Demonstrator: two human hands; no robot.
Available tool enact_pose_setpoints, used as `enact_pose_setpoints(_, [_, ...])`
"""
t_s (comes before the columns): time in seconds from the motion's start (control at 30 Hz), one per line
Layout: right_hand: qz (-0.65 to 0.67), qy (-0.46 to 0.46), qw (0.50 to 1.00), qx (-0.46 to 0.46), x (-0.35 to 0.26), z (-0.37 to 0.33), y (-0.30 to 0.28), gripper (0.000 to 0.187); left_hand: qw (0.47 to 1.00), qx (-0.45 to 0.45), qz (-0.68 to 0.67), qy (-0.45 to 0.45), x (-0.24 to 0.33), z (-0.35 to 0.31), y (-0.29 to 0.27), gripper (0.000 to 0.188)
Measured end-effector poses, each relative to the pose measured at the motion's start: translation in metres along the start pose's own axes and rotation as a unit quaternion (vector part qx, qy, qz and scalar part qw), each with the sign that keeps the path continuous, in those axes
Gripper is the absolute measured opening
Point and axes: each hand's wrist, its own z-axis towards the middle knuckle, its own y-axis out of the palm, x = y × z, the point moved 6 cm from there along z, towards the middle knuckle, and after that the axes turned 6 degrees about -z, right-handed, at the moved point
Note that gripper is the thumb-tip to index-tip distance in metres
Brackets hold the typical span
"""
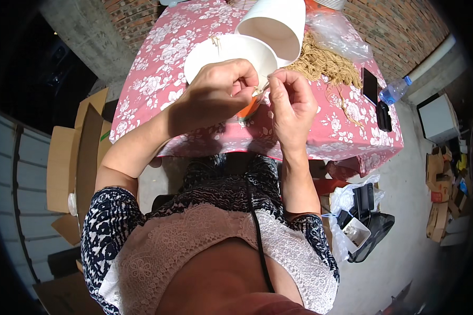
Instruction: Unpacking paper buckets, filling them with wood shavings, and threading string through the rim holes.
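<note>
The thin pale strand [262, 93] is just at the near right edge of the white bowl [207, 55], with the left hand [222, 81] and right hand [293, 105] both seeming pinched on it, fingertips nearly together. Being so fine, it could slip if either pinch loosens, or snap or knot if pulled unevenly. The pile of tan cords [325, 62], right of the bowl, looks tangled enough that drawing one out could drag others along. A forearm or sleeve might nudge the bowl on the cloth-covered tabletop [136, 107] or roll the white bucket [273, 35], tipped on its side behind it. The left hand hides part of the bowl, the strand's ends are hard to trace, and an orange item [247, 109] below the bowl's near edge is too covered to identify.
</note>
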Motion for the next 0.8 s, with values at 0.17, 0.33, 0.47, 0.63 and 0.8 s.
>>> enact_pose_setpoints(0.17, [0.041,-0.017,0.999,-0.014,-0.002,-0.004,0.004,0.005,0.999,0.038,-0.004,-0.009,-0.001,0.000,-0.003,0.004])
enact_pose_setpoints(0.33, [0.108,-0.011,0.992,-0.067,-0.004,-0.005,0.015,0.005,0.998,0.065,-0.012,-0.016,0.000,0.001,-0.005,0.004])
enact_pose_setpoints(0.47, [0.047,0.003,0.997,-0.066,-0.002,-0.006,0.013,0.005,0.996,0.090,-0.028,-0.005,0.003,0.001,-0.006,0.004])
enact_pose_setpoints(0.63, [0.014,-0.020,0.999,-0.043,0.002,-0.004,0.009,0.005,0.996,0.071,-0.039,-0.035,0.000,-0.004,-0.007,0.002])
enact_pose_setpoints(0.8, [-0.019,-0.036,0.999,-0.016,0.000,-0.002,0.006,0.004,0.999,0.012,0.031,0.015,0.013,-0.007,-0.002,0.004])
